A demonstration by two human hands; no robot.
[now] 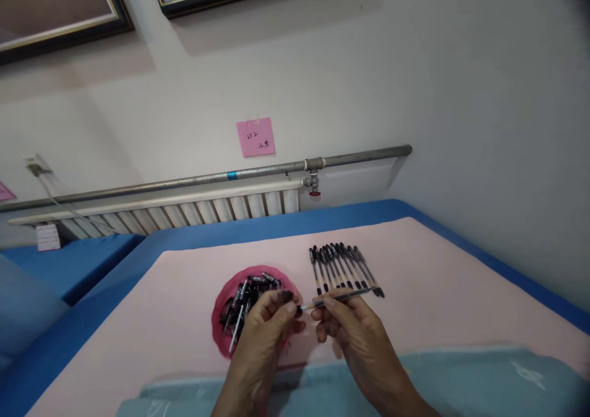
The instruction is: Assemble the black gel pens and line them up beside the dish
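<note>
My right hand (348, 322) is closed around a slim pen (338, 298), which lies nearly level with its dark end pointing right. Thumb and fingers of my left hand (274, 322) pinch a small black piece (298, 311) at the pen's left end. Whether that piece is joined to the pen, I cannot tell. Dark smudges show on my left fingertips. Beneath and left of that hand, a pink scalloped basin (216, 331) holds many loose black pen parts (244, 300). Beyond my right hand, several assembled black pens (341, 263) lie in a row.
Pink sheeting (442, 282) covers the blue-edged table (369, 211). A teal cloth (461, 380) lies along the near edge. Behind the table are a white radiator (221, 209), a metal pipe (271, 170) and a red-handled valve (314, 193). A pink note (255, 137) hangs on the wall.
</note>
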